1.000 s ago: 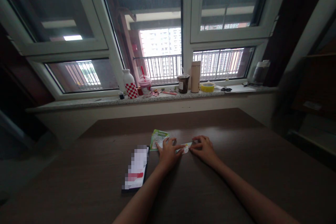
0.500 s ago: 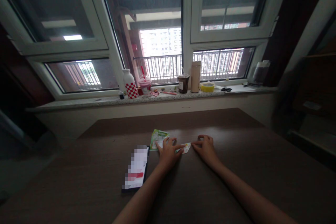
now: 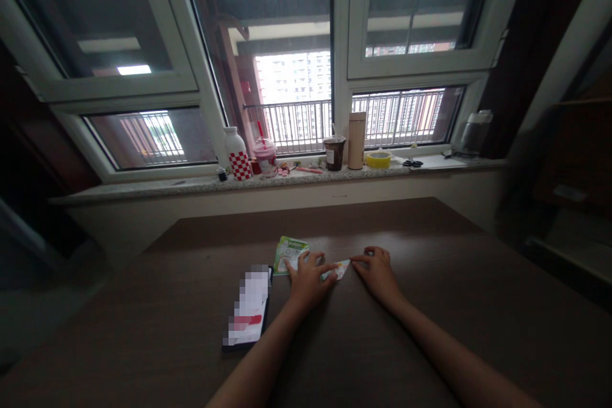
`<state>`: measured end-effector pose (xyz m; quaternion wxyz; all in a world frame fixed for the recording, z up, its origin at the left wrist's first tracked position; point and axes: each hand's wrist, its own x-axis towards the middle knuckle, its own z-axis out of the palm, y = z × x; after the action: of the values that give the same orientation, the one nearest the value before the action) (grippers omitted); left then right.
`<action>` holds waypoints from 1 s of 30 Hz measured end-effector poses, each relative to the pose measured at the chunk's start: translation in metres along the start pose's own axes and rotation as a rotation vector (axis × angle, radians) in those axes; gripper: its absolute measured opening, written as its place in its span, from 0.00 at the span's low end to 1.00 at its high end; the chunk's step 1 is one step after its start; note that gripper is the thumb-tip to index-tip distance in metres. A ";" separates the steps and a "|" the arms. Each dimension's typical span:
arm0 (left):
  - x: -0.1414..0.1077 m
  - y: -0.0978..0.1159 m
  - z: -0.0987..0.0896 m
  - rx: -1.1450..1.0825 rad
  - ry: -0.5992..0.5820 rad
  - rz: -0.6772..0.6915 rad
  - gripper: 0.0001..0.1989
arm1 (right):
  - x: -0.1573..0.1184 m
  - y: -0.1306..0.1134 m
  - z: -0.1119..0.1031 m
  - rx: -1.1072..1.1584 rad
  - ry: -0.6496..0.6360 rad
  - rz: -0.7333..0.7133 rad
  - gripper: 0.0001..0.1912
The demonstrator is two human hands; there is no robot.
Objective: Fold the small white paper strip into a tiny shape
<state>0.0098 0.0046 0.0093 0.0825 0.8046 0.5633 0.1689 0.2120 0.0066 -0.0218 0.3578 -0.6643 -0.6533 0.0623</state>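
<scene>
On the brown table, my left hand (image 3: 310,278) has its thumb and index finger on a small, light-coloured printed paper piece (image 3: 341,269). The other fingers of that hand spread towards a green and white printed card (image 3: 289,254), partly covering it. My right hand (image 3: 378,272) pinches the pointed right corner of the same paper piece between thumb and fingertips. The paper lies low over the tabletop between both hands, its left end hidden under the left fingers. Beside the left forearm rests a phone (image 3: 248,312) with its screen lit and partly blurred out.
Beyond the table (image 3: 406,223), a stone windowsill (image 3: 296,180) carries a checkered bottle (image 3: 239,156), a pink drink cup (image 3: 265,156), a dark drink cup (image 3: 334,154), a tan flask (image 3: 356,140), yellow tape (image 3: 378,160), black scissors (image 3: 412,164) and a clear jug (image 3: 475,134).
Both hands have shifted very slightly to the right, and the paper piece with them. The card and phone stay where they were.
</scene>
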 end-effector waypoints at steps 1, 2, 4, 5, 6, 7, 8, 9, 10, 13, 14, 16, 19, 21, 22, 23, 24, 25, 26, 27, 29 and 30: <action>-0.001 0.000 -0.001 -0.007 -0.009 0.011 0.15 | 0.000 0.000 -0.001 0.000 -0.007 0.000 0.11; -0.001 0.000 -0.002 -0.015 -0.016 0.023 0.16 | 0.000 0.000 -0.001 0.001 -0.015 0.000 0.11; -0.001 0.000 -0.002 -0.033 -0.017 0.047 0.17 | 0.000 -0.001 -0.002 0.005 -0.028 0.003 0.11; -0.001 -0.001 -0.002 -0.041 -0.014 0.056 0.17 | 0.000 -0.001 -0.002 0.008 -0.032 0.004 0.11; -0.001 -0.001 -0.002 -0.047 -0.011 0.063 0.16 | 0.000 -0.001 -0.002 0.012 -0.033 0.004 0.11; -0.002 -0.001 -0.002 -0.050 -0.010 0.067 0.16 | 0.000 -0.001 -0.002 0.017 -0.035 0.000 0.11; -0.002 -0.001 -0.002 -0.052 -0.010 0.068 0.16 | 0.000 -0.001 -0.002 0.021 -0.035 -0.007 0.11; -0.002 -0.001 -0.001 -0.053 -0.012 0.069 0.16 | 0.000 -0.001 -0.002 0.024 -0.034 -0.016 0.11; -0.002 0.000 -0.001 -0.055 -0.012 0.068 0.16 | 0.000 -0.001 -0.002 0.024 -0.034 -0.023 0.11; -0.002 0.001 -0.002 -0.066 -0.008 0.070 0.17 | 0.000 0.000 -0.001 0.015 -0.036 -0.032 0.11; -0.002 0.001 -0.002 -0.066 -0.008 0.074 0.17 | 0.000 0.000 -0.001 0.012 -0.039 -0.033 0.11; -0.003 0.001 -0.002 -0.061 -0.006 0.082 0.17 | 0.001 0.000 -0.002 0.011 -0.048 -0.039 0.11; -0.003 0.001 -0.002 -0.060 0.019 0.096 0.17 | 0.001 0.000 -0.002 0.014 -0.056 -0.056 0.11; -0.003 0.001 -0.002 -0.085 0.041 0.100 0.16 | 0.001 0.001 -0.002 0.015 -0.053 -0.059 0.11; -0.003 0.001 -0.001 -0.105 0.049 0.101 0.16 | 0.001 0.001 -0.002 0.016 -0.048 -0.056 0.12; -0.003 0.001 -0.001 -0.126 0.056 0.100 0.15 | 0.001 0.002 -0.002 0.018 -0.041 -0.052 0.13; -0.003 0.001 0.000 -0.145 0.062 0.100 0.15 | 0.001 0.002 -0.002 0.021 -0.034 -0.050 0.15; -0.002 0.001 0.000 -0.158 0.065 0.101 0.15 | 0.001 0.002 -0.002 0.025 -0.031 -0.051 0.16; -0.002 0.001 0.001 -0.167 0.065 0.103 0.15 | 0.001 0.002 -0.002 0.029 -0.034 -0.057 0.16; -0.002 0.001 0.001 -0.173 0.064 0.105 0.14 | 0.001 0.001 -0.003 0.032 -0.042 -0.065 0.15; -0.001 0.000 0.001 -0.184 0.056 0.109 0.14 | 0.001 -0.001 -0.005 0.037 -0.067 -0.082 0.11; -0.001 0.000 0.001 -0.192 0.052 0.111 0.13 | 0.001 -0.001 -0.006 0.040 -0.077 -0.086 0.10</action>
<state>0.0103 0.0040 0.0081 0.1351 0.8184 0.5009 0.2471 0.2140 0.0047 -0.0166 0.3482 -0.6256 -0.6929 0.0855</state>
